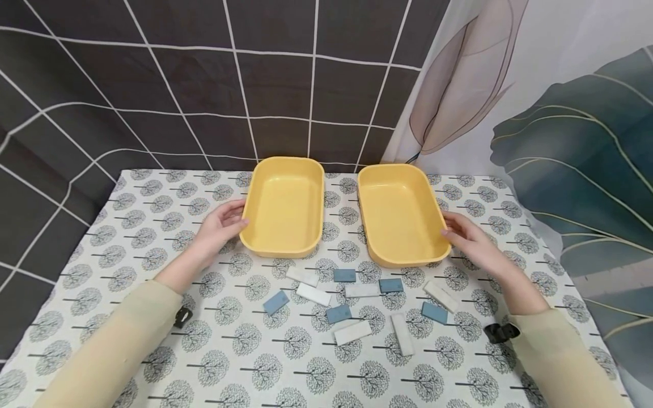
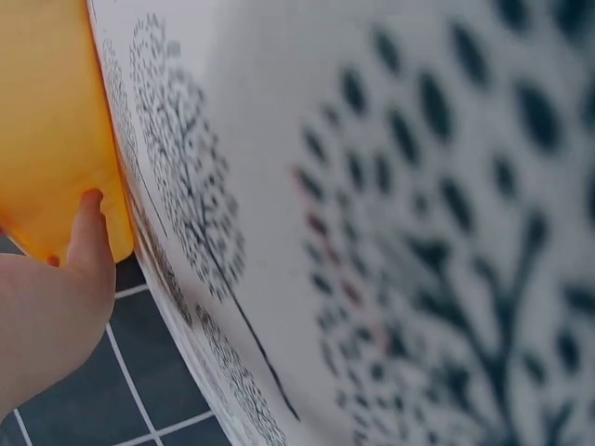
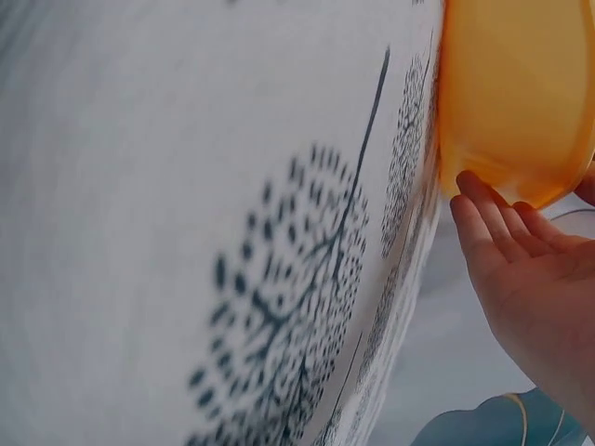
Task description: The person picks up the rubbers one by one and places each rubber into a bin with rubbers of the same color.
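Two yellow plastic trays sit side by side toward the back of the table. My left hand (image 1: 220, 226) holds the left tray (image 1: 283, 253) by its left side, thumb at the rim and fingers along the outer wall. On the right, my right hand (image 1: 471, 241) holds the right tray (image 1: 403, 262) at its right side, thumb over the rim. In the right wrist view, the fingers (image 3: 507, 228) lie against that tray's outer wall. The left wrist view has a fingertip pressed to the left tray's wall (image 2: 56, 121). Both trays have bare insides.
Several small blue blocks (image 1: 276, 302) and longer white blocks (image 1: 352, 332) lie scattered in front of the trays. A tree-patterned cloth (image 1: 229, 362) covers the table. Behind it hang a dark gridded curtain (image 1: 275, 85) and a leaf-printed curtain (image 1: 561, 68).
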`<state>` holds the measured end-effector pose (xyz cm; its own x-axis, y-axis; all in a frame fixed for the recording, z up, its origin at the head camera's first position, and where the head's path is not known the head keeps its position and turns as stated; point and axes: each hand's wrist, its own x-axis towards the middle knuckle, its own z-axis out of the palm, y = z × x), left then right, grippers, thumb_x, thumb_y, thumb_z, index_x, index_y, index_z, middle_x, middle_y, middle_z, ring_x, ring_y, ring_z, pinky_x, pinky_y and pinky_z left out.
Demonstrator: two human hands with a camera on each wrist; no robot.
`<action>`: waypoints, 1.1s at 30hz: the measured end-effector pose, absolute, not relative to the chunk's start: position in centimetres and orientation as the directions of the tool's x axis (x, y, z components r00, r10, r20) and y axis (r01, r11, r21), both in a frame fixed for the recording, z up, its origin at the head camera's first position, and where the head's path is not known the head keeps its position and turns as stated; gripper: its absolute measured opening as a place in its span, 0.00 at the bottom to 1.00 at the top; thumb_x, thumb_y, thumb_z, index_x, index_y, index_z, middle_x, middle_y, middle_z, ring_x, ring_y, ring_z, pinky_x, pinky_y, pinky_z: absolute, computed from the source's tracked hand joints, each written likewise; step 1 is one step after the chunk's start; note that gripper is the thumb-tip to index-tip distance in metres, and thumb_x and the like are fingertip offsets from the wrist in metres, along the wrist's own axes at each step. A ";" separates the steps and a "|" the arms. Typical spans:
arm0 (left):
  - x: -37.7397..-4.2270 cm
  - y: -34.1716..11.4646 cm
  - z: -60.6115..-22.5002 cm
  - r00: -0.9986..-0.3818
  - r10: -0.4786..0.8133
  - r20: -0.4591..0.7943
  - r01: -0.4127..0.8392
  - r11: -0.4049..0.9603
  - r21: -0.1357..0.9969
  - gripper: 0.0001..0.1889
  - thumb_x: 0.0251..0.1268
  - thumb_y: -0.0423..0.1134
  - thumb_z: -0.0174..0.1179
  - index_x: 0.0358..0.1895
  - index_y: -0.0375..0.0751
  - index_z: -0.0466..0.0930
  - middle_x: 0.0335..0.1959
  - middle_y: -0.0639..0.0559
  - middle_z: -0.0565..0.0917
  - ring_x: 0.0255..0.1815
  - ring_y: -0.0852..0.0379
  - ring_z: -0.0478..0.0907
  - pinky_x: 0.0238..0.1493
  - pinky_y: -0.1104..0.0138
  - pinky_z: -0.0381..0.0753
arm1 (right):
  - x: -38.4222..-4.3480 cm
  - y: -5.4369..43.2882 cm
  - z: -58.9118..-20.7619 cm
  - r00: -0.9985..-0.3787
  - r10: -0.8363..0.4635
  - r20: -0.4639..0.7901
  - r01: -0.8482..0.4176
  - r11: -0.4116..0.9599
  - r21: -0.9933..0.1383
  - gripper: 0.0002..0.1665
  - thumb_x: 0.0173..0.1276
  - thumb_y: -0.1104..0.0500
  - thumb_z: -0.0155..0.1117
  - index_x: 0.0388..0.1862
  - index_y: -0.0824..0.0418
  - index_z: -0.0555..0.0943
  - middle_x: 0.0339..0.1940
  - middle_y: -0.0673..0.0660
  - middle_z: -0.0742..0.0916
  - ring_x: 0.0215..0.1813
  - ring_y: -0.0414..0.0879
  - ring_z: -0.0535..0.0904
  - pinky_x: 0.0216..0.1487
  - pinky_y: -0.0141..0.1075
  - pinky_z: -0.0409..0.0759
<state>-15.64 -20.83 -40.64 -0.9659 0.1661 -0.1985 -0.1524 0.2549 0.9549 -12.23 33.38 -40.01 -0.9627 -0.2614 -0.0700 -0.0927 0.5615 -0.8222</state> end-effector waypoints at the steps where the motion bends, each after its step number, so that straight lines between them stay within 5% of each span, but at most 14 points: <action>1: -15.6 -20.7 -40.7 -0.965 0.166 -0.202 -0.157 0.251 0.955 0.35 0.78 0.33 0.59 0.83 0.34 0.58 0.82 0.35 0.65 0.72 0.51 0.73 0.64 0.83 0.78 | -12.2 33.3 -40.0 -0.961 -0.266 -0.070 -0.093 0.555 -0.827 0.35 0.83 0.65 0.52 0.81 0.78 0.55 0.75 0.82 0.71 0.55 0.16 0.74 0.57 0.11 0.76; 18: -15.8 -19.4 -41.1 -0.960 0.203 -0.195 -0.159 0.183 0.970 0.35 0.77 0.32 0.60 0.82 0.34 0.58 0.81 0.34 0.66 0.78 0.40 0.70 0.61 0.81 0.82 | -12.4 31.1 -40.5 -0.954 -0.295 -0.045 -0.073 0.376 -0.924 0.34 0.81 0.69 0.52 0.79 0.82 0.56 0.71 0.86 0.71 0.53 0.22 0.80 0.58 0.17 0.82; 25: -15.8 -19.0 -41.0 -0.953 0.214 -0.216 -0.186 0.151 0.971 0.35 0.77 0.31 0.59 0.82 0.34 0.57 0.81 0.33 0.66 0.65 0.60 0.77 0.61 0.75 0.86 | -12.5 30.1 -40.7 -0.961 -0.263 -0.084 -0.013 0.348 -0.937 0.35 0.82 0.66 0.53 0.81 0.79 0.56 0.74 0.82 0.70 0.55 0.22 0.79 0.60 0.16 0.80; 33: -16.2 -18.4 -41.1 -0.946 0.220 -0.239 -0.218 0.114 0.969 0.36 0.76 0.30 0.59 0.83 0.36 0.57 0.80 0.34 0.65 0.67 0.57 0.75 0.59 0.71 0.88 | -12.7 29.2 -40.9 -0.965 -0.230 -0.123 0.036 0.351 -0.936 0.37 0.83 0.62 0.55 0.83 0.75 0.56 0.78 0.78 0.69 0.57 0.22 0.78 0.63 0.14 0.77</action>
<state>-16.16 -18.40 -41.14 -0.9460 0.2195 -0.2386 -0.2180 0.1141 0.9693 -12.74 29.16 -40.86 -0.9654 -0.2297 -0.1231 0.0359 0.3506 -0.9359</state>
